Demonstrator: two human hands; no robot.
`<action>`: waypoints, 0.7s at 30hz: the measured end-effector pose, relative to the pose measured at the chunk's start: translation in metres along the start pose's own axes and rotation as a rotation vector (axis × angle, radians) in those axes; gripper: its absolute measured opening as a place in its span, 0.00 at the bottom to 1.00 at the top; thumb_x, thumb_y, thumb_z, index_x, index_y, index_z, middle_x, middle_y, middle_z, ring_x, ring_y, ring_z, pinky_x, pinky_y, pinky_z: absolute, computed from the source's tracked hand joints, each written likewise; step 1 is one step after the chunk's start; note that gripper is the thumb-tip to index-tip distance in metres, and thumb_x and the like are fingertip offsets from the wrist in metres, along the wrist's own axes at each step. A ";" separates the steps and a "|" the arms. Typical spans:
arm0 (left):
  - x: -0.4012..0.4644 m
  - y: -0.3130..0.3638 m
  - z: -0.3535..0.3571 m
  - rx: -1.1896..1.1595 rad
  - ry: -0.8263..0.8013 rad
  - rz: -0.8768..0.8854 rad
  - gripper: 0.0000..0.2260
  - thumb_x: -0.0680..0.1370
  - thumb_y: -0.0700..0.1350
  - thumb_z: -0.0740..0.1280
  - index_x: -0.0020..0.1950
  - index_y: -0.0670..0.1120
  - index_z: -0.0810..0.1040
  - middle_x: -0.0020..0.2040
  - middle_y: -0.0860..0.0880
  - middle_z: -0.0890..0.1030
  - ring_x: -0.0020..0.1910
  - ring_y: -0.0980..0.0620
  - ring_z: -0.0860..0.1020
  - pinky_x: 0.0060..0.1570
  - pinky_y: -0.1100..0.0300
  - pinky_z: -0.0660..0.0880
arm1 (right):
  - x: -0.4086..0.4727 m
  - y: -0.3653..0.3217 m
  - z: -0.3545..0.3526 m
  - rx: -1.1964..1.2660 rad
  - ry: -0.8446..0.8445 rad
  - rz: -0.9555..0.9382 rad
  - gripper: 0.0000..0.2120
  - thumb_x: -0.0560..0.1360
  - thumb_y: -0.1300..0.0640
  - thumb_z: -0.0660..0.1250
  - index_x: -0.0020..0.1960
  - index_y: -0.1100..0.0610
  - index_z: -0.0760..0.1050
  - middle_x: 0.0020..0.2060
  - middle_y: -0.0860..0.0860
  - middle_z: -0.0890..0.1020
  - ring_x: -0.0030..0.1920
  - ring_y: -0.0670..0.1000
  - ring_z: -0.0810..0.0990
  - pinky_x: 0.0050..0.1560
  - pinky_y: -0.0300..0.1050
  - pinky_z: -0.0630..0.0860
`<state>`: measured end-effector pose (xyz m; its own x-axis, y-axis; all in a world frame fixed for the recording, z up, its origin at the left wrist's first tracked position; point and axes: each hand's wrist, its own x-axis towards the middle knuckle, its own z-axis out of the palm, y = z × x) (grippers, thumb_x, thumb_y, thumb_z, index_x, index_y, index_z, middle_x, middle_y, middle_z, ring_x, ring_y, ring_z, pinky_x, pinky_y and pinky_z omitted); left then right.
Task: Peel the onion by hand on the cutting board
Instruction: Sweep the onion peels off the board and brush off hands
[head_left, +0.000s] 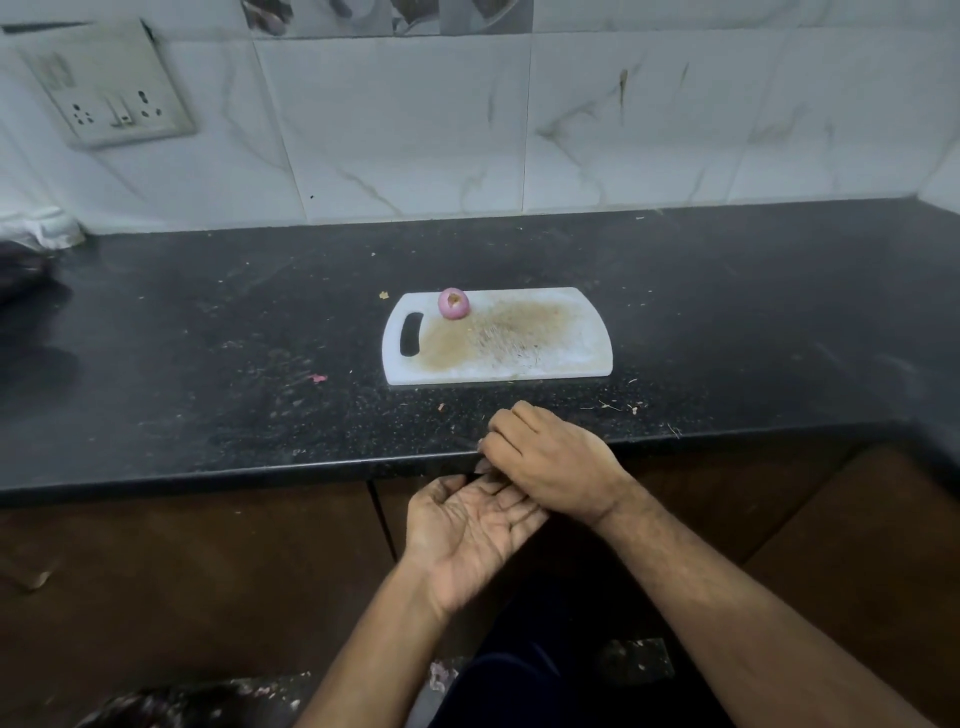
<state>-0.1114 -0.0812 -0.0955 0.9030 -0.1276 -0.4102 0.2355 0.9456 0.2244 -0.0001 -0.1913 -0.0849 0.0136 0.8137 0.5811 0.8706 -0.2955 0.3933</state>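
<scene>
A small pink-purple onion (453, 303) sits alone near the back left of a stained white cutting board (566, 358) on the black counter. Both hands are well in front of the board, at the counter's front edge. My left hand (467, 530) is held palm up with the fingers spread, just below the edge. My right hand (545, 460) is palm down with its fingers curled, resting on the counter edge and over the left hand's fingertips. I cannot see anything held in either hand.
Small scraps of peel (318, 378) lie scattered on the black counter (208, 338). A white tiled wall with a switch and socket plate (111, 98) stands behind. A cloth (39, 231) lies at the far left. Brown cabinet doors are below the counter.
</scene>
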 end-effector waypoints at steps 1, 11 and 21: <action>-0.002 0.000 0.000 0.007 0.003 0.015 0.29 0.77 0.48 0.52 0.66 0.28 0.76 0.68 0.26 0.75 0.68 0.28 0.72 0.72 0.36 0.62 | 0.000 0.000 0.000 0.010 0.021 0.040 0.12 0.86 0.55 0.58 0.46 0.57 0.74 0.41 0.53 0.77 0.40 0.53 0.74 0.40 0.48 0.76; -0.014 -0.006 -0.001 0.147 0.003 0.087 0.29 0.74 0.47 0.54 0.66 0.27 0.75 0.62 0.28 0.81 0.55 0.33 0.85 0.56 0.43 0.82 | 0.003 -0.045 -0.019 0.908 0.589 1.332 0.17 0.85 0.45 0.56 0.44 0.53 0.74 0.32 0.44 0.75 0.32 0.45 0.72 0.33 0.45 0.72; -0.034 -0.003 0.013 0.553 0.029 0.519 0.27 0.88 0.52 0.46 0.66 0.36 0.77 0.61 0.36 0.84 0.63 0.41 0.83 0.66 0.50 0.76 | 0.007 -0.037 -0.053 1.533 0.763 1.675 0.17 0.87 0.54 0.54 0.40 0.53 0.69 0.26 0.45 0.64 0.23 0.43 0.57 0.23 0.38 0.51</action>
<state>-0.1380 -0.0833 -0.0708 0.9391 0.3079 -0.1527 -0.0641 0.5935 0.8023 -0.0581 -0.2015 -0.0576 0.9961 0.0156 -0.0868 -0.0837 0.4771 -0.8748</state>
